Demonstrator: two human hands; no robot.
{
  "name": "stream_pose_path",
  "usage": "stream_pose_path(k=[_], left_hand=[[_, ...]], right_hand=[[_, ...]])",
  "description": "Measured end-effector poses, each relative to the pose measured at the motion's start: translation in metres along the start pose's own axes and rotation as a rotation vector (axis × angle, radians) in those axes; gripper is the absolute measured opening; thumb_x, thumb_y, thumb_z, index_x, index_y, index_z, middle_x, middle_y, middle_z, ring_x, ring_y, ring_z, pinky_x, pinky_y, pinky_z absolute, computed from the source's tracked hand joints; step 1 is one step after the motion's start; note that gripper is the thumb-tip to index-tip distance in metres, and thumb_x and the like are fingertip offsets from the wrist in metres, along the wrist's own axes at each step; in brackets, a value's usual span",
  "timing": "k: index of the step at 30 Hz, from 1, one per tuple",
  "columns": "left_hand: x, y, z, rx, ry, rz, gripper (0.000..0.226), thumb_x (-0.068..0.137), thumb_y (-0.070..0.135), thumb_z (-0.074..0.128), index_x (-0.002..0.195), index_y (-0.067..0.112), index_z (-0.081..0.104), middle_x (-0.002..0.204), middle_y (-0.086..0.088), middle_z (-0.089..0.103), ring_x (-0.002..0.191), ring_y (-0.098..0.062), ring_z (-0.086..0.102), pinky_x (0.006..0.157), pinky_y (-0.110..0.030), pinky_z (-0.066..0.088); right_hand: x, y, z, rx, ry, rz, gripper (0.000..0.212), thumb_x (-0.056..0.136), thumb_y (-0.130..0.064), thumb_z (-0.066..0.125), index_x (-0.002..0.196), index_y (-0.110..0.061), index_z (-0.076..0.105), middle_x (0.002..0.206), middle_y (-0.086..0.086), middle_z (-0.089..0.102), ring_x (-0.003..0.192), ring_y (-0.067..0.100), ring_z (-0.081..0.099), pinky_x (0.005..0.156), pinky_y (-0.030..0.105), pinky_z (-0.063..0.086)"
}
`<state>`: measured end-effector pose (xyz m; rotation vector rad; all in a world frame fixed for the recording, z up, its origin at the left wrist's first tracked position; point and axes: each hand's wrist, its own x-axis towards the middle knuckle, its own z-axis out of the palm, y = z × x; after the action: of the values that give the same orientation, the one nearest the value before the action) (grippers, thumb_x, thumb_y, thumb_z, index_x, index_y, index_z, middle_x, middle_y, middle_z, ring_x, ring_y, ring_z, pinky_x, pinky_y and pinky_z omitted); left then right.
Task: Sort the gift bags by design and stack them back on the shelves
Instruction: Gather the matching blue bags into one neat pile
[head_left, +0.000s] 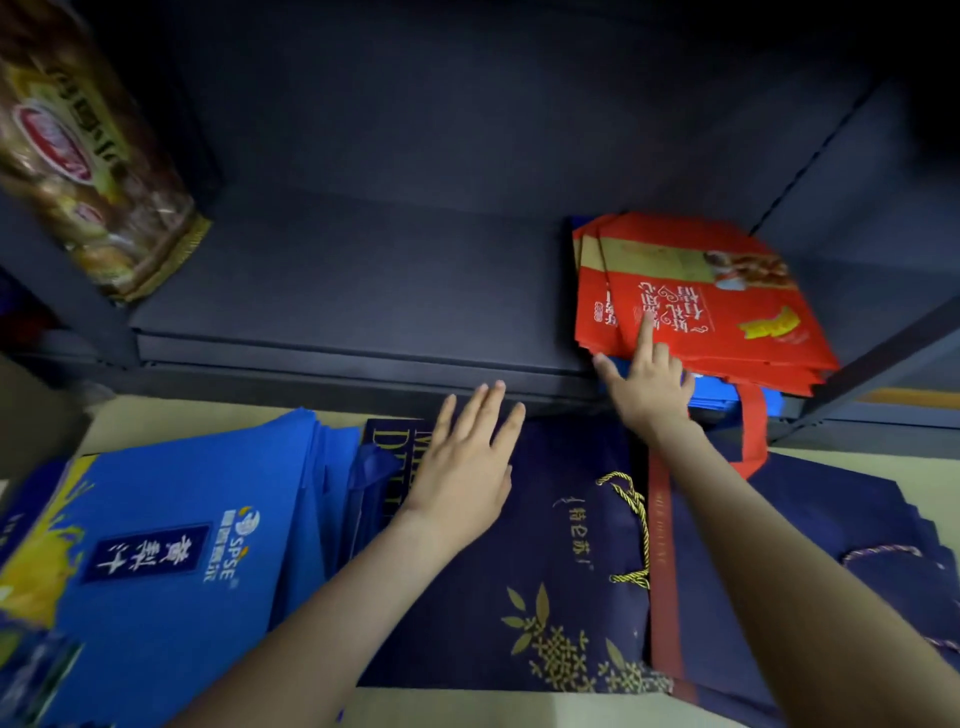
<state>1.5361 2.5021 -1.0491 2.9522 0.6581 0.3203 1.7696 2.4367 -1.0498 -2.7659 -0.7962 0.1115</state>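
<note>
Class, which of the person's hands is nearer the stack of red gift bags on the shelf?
Right. The right hand touches the stack of red gift bags, forefinger on top; the left hand is over a navy gift bag, apart from them.

Gold-and-brown snack package (88, 156) with red oval logo, upper left, tilted, crimped end lowest; pale beige floor (519, 709) along bottom of view; blurred brownish object (36, 415) at left edge, not identifiable.

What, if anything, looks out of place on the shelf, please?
The red bags are fanned askew rather than squared up, and they lie on blue bags, so two designs share one pile. A red handle dangles over the shelf edge.
</note>
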Motion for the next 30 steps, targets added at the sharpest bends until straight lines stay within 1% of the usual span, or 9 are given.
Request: stream_pose_path(k=[8, 12, 16, 19, 22, 24, 26, 28, 30], left_hand=[[0.002, 0.011, 0.014, 0.036, 0.021, 0.042, 0.07, 0.065, 0.023, 0.082, 0.129, 0.008, 0.058, 0.139, -0.019, 0.049, 0.129, -0.03, 0.048, 0.104, -0.05, 0.039], [0.002, 0.015, 0.013, 0.048, 0.041, 0.03, 0.075, 0.062, 0.018, 0.082, 0.131, 0.006, 0.056, 0.14, -0.019, 0.048, 0.13, -0.03, 0.046, 0.105, -0.051, 0.038], [0.004, 0.01, 0.009, 0.052, 0.127, 0.037, 0.093, 0.063, 0.012, 0.08, 0.144, 0.004, 0.035, 0.148, -0.016, 0.037, 0.138, -0.027, 0.034, 0.114, -0.045, 0.025], [0.012, -0.003, -0.003, 0.067, 0.237, 0.029, 0.107, 0.069, 0.005, 0.075, 0.152, 0.011, 0.007, 0.155, -0.014, 0.018, 0.144, -0.029, 0.013, 0.117, -0.045, 0.011], [0.023, -0.022, -0.023, 0.086, 0.364, 0.04, 0.086, 0.078, 0.003, 0.068, 0.15, 0.013, 0.022, 0.153, -0.013, 0.027, 0.143, -0.029, 0.018, 0.116, -0.046, 0.005], [0.029, -0.031, -0.03, 0.086, 0.374, 0.105, 0.054, 0.082, 0.003, 0.057, 0.135, 0.006, 0.051, 0.134, -0.015, 0.055, 0.128, -0.027, 0.047, 0.113, -0.042, 0.024], [0.028, -0.037, -0.031, 0.085, 0.309, 0.118, 0.039, 0.079, 0.005, 0.044, 0.108, 0.002, 0.07, 0.103, -0.013, 0.071, 0.096, -0.027, 0.069, 0.087, -0.037, 0.052], [0.023, -0.043, -0.033, 0.103, 0.198, 0.084, 0.045, 0.076, 0.004, 0.036, 0.104, -0.001, 0.071, 0.098, -0.015, 0.072, 0.086, -0.028, 0.071, 0.064, -0.038, 0.058], [0.019, -0.052, -0.031, 0.148, 0.158, 0.038, 0.044, 0.072, -0.007, 0.049, 0.111, -0.002, 0.069, 0.103, -0.018, 0.071, 0.089, -0.031, 0.07, 0.061, -0.042, 0.058]], right_hand=[[0.017, 0.012, 0.0, -0.222, 0.036, -0.086, 0.057, 0.092, -0.046, 0.055, 0.126, -0.001, 0.046, 0.128, 0.024, 0.042, 0.12, 0.041, 0.039, 0.107, 0.048, 0.024], [0.007, 0.013, -0.013, -0.347, -0.021, -0.215, 0.03, 0.094, -0.005, 0.047, 0.122, 0.006, 0.042, 0.117, 0.025, 0.054, 0.103, 0.041, 0.057, 0.078, 0.043, 0.047], [-0.029, 0.011, -0.023, -0.238, 0.338, -0.581, 0.014, 0.076, 0.0, 0.052, 0.09, 0.003, 0.056, 0.065, 0.016, 0.06, 0.049, 0.031, 0.06, 0.035, 0.029, 0.038], [-0.071, 0.004, -0.023, -0.025, 0.516, -0.852, 0.025, 0.089, -0.008, 0.042, 0.11, -0.001, 0.054, 0.086, 0.013, 0.066, 0.081, 0.024, 0.058, 0.064, 0.029, 0.045], [-0.098, -0.005, -0.021, 0.07, 0.474, -1.015, 0.031, 0.101, -0.006, 0.031, 0.118, 0.0, 0.056, 0.112, 0.017, 0.066, 0.111, 0.026, 0.059, 0.098, 0.033, 0.045], [-0.099, -0.005, -0.019, 0.091, 0.413, -1.047, 0.03, 0.101, -0.007, 0.033, 0.121, -0.001, 0.056, 0.118, 0.015, 0.065, 0.115, 0.026, 0.059, 0.104, 0.034, 0.042], [-0.092, -0.004, -0.015, 0.133, 0.309, -1.031, 0.031, 0.1, -0.015, 0.042, 0.127, -0.004, 0.052, 0.126, 0.013, 0.061, 0.123, 0.024, 0.053, 0.109, 0.035, 0.037], [-0.082, -0.003, -0.014, 0.162, 0.145, -0.913, 0.049, 0.095, -0.027, 0.053, 0.138, -0.008, 0.041, 0.14, 0.01, 0.05, 0.135, 0.022, 0.039, 0.115, 0.037, 0.027], [-0.066, 0.002, -0.009, 0.113, 0.094, -0.738, 0.068, 0.089, -0.026, 0.064, 0.146, -0.009, 0.031, 0.149, 0.01, 0.037, 0.143, 0.024, 0.025, 0.118, 0.04, 0.018]])
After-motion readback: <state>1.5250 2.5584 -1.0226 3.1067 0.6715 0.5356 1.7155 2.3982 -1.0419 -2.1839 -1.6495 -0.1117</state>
